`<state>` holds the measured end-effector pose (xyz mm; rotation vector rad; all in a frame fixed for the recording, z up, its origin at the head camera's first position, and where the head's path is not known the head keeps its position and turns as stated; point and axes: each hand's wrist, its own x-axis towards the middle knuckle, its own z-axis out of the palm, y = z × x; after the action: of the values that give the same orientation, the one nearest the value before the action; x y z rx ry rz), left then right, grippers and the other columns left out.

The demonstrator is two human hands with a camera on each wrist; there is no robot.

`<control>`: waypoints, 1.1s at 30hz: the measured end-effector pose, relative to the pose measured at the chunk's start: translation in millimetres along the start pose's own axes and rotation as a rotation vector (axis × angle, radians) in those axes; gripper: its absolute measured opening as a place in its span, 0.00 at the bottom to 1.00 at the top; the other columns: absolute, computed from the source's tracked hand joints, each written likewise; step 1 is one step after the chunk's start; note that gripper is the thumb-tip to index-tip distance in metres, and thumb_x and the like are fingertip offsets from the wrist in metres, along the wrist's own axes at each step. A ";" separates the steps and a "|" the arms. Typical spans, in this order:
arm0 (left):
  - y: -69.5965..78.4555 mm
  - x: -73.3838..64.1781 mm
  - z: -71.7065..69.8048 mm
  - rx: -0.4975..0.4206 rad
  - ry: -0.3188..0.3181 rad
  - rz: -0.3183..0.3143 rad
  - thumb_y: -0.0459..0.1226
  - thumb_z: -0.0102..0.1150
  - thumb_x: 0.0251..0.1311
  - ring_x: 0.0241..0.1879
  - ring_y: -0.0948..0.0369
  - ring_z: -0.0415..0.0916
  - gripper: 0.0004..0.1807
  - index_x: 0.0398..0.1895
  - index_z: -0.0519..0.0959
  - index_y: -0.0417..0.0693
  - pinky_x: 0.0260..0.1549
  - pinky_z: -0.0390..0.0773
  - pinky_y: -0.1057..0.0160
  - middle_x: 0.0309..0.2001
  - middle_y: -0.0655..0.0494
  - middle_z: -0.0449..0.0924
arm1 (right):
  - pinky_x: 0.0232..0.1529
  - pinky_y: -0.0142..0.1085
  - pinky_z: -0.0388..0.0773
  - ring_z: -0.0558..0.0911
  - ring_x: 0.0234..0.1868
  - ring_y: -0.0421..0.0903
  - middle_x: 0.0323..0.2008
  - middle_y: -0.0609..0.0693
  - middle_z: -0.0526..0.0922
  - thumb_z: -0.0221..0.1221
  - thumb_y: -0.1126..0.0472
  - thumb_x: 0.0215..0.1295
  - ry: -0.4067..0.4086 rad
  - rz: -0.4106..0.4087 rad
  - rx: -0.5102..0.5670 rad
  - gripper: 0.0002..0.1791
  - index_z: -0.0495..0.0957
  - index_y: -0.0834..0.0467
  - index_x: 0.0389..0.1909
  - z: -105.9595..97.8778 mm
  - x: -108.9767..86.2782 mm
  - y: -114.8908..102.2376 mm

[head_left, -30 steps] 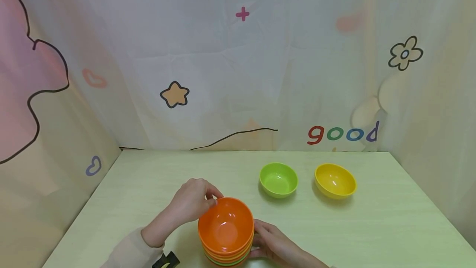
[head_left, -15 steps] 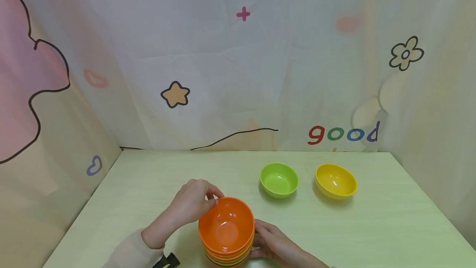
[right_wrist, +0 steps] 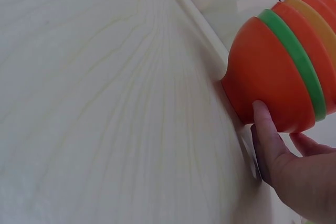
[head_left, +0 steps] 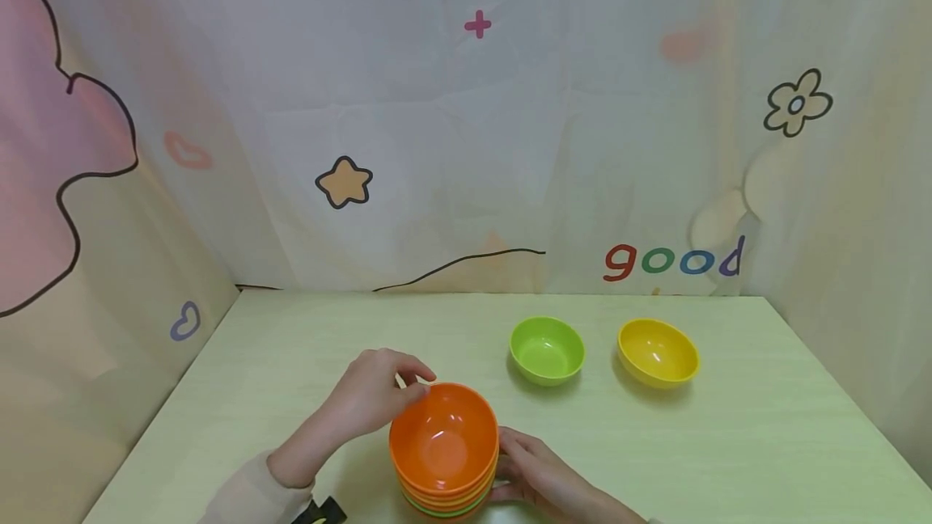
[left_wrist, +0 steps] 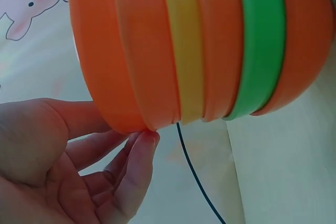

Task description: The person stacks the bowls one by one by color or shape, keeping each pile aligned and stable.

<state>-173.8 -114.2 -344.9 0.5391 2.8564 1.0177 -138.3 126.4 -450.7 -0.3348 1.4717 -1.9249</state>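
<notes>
Pinching top orange bowl [head_left: 445, 441]: left grip [head_left: 374, 393] | holding nested stack [left_wrist: 202, 45]: right grip [head_left: 537, 471]

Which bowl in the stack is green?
The second from the bottom: the green bowl directly above the bottom orange bowl. Every other one is orange or yellow.

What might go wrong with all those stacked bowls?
The stack of bowls might tip if it gets pushed unevenly: it's several bowls tall, and the right grip is low, at the bottom orange bowl.

The top orange bowl might slip if lifted, because the left grip is only at its rim.
</notes>
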 end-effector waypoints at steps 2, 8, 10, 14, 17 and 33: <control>-4.1 -0.9 0.0 -0.045 0.023 -0.006 0.34 0.59 0.54 0.19 0.65 0.71 0.07 0.33 0.84 0.54 0.18 0.73 0.68 0.26 0.62 0.78 | 0.50 0.42 0.77 0.76 0.54 0.50 0.61 0.62 0.69 0.41 0.45 0.71 0.000 -0.005 0.002 0.34 0.54 0.67 0.67 -0.1 0.2 0.6; -18.6 -5.3 0.0 -0.180 0.070 -0.035 0.34 0.59 0.56 0.20 0.63 0.74 0.06 0.33 0.83 0.55 0.18 0.76 0.66 0.33 0.59 0.81 | 0.50 0.42 0.77 0.76 0.55 0.50 0.61 0.62 0.68 0.41 0.46 0.72 -0.005 -0.015 0.007 0.33 0.54 0.67 0.67 -0.4 0.1 0.8; -23.7 -8.2 0.4 -0.221 0.068 -0.051 0.35 0.58 0.57 0.21 0.62 0.75 0.06 0.34 0.83 0.54 0.19 0.76 0.65 0.35 0.58 0.82 | 0.50 0.41 0.77 0.76 0.55 0.49 0.61 0.62 0.68 0.40 0.46 0.72 -0.009 -0.019 0.007 0.33 0.54 0.67 0.67 -0.6 0.0 0.7; -34.1 -14.4 3.8 -0.285 0.063 -0.083 0.38 0.59 0.58 0.24 0.58 0.76 0.05 0.35 0.83 0.54 0.22 0.77 0.65 0.37 0.57 0.81 | 0.50 0.42 0.77 0.76 0.55 0.49 0.62 0.62 0.67 0.40 0.46 0.72 -0.016 -0.016 0.010 0.34 0.53 0.67 0.67 -0.8 -0.1 0.3; -41.0 -17.6 9.1 -0.358 0.054 -0.108 0.40 0.59 0.58 0.28 0.58 0.78 0.06 0.37 0.82 0.53 0.27 0.80 0.63 0.40 0.55 0.81 | 0.50 0.42 0.77 0.76 0.55 0.50 0.61 0.62 0.68 0.40 0.46 0.72 -0.015 -0.012 0.012 0.34 0.54 0.66 0.67 -0.8 -0.4 0.3; -67.0 -30.9 31.9 -0.834 -0.180 -0.266 0.52 0.51 0.61 0.50 0.54 0.76 0.34 0.60 0.67 0.34 0.44 0.79 0.57 0.58 0.42 0.71 | 0.50 0.42 0.77 0.75 0.55 0.49 0.62 0.61 0.68 0.40 0.46 0.72 -0.023 -0.016 0.022 0.34 0.52 0.66 0.68 -0.6 -0.5 0.3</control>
<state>-159.7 -153.9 -413.4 0.1519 1.9967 1.8037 -138.2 127.2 -451.0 -0.3584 1.4361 -1.9428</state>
